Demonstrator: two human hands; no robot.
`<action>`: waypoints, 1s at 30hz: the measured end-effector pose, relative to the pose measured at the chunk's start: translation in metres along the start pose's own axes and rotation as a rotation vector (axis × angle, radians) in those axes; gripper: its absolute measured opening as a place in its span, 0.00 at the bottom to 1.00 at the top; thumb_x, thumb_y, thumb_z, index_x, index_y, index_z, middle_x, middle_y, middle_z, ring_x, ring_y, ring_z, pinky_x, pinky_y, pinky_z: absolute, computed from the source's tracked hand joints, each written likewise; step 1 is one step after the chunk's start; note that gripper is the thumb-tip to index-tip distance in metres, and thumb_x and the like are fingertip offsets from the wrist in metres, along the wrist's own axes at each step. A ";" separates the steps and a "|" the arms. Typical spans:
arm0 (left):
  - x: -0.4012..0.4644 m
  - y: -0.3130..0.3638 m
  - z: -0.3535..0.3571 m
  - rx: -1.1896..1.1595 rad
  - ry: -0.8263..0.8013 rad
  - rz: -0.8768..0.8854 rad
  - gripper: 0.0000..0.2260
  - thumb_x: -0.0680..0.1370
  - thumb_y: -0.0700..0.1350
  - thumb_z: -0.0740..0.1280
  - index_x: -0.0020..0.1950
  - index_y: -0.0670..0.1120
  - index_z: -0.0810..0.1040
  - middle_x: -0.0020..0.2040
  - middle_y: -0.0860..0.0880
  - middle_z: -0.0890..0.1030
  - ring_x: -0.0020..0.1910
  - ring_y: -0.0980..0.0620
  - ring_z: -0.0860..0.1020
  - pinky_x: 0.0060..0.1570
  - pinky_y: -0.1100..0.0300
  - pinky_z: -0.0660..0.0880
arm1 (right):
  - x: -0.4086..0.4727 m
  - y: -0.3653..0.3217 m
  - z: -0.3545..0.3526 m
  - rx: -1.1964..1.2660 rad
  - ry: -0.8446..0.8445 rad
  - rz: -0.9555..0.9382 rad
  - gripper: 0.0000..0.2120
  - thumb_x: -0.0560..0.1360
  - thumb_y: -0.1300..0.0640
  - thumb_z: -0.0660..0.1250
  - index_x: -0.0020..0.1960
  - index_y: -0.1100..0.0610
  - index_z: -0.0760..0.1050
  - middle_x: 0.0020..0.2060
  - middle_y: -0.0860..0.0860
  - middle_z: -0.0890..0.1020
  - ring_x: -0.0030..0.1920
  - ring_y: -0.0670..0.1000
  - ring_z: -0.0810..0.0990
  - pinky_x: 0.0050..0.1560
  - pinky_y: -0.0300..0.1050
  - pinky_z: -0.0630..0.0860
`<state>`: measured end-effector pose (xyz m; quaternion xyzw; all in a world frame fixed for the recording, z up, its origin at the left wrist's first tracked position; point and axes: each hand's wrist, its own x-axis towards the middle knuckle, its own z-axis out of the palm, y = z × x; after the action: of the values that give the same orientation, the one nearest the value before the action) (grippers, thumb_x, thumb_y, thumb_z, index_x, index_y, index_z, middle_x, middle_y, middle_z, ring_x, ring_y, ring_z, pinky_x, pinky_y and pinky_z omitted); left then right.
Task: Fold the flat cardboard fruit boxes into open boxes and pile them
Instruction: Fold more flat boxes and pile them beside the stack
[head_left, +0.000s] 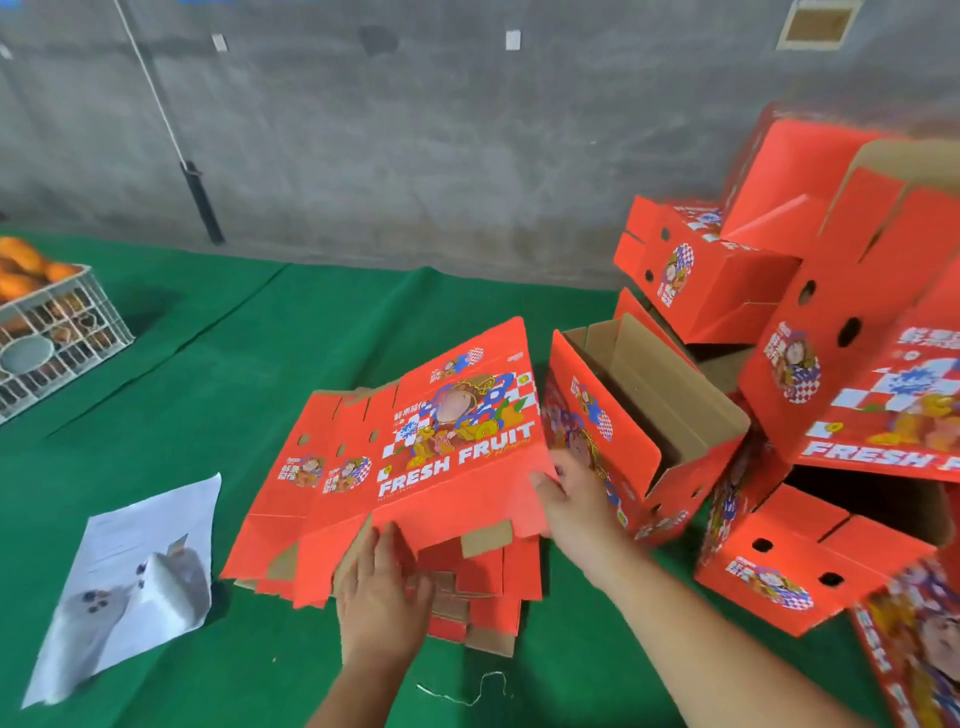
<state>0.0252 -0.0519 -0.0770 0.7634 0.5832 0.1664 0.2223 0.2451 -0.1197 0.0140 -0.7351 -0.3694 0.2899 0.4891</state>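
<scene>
A stack of flat red fruit boxes (467, 597) printed "FRESH FRUIT" lies on the green cloth in the middle. The top flat box (415, 452) is tilted up off the stack. My right hand (576, 504) grips its right edge, thumb on the printed face. My left hand (382, 597) reaches under its near edge with straight fingers and touches the stack below. To the right a folded open box (644, 426) stands with its brown inside showing, and beyond it is a loose pile of folded red boxes (831, 338).
A green cloth (234, 364) covers the floor up to a grey concrete wall. A white plastic crate with orange fruit (47, 332) sits at far left. A printed paper sheet (135, 582) lies to the left of the stack. A pole (202, 202) leans on the wall.
</scene>
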 end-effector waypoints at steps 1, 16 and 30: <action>0.000 0.000 -0.004 -0.011 -0.009 -0.094 0.44 0.75 0.62 0.72 0.83 0.50 0.56 0.83 0.44 0.57 0.80 0.39 0.59 0.79 0.44 0.54 | -0.001 -0.015 -0.014 -0.047 0.000 -0.074 0.07 0.82 0.62 0.63 0.55 0.53 0.77 0.50 0.53 0.83 0.52 0.54 0.81 0.54 0.51 0.78; -0.054 0.018 -0.012 -1.082 -0.217 -0.509 0.55 0.63 0.82 0.62 0.80 0.48 0.64 0.78 0.43 0.68 0.73 0.40 0.73 0.76 0.39 0.63 | -0.099 -0.090 -0.140 -0.221 0.095 -0.284 0.07 0.84 0.61 0.63 0.52 0.56 0.79 0.46 0.58 0.84 0.45 0.56 0.84 0.44 0.53 0.77; -0.105 0.147 -0.039 -0.527 -0.306 0.658 0.60 0.64 0.74 0.75 0.80 0.68 0.34 0.81 0.61 0.41 0.81 0.61 0.40 0.77 0.61 0.45 | -0.155 -0.103 -0.132 -0.447 0.274 -0.344 0.06 0.81 0.55 0.68 0.56 0.50 0.82 0.47 0.44 0.86 0.49 0.48 0.84 0.52 0.55 0.80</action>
<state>0.0976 -0.1799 0.0351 0.8414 0.2074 0.2564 0.4282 0.2357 -0.2888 0.1668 -0.7833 -0.4735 0.0126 0.4025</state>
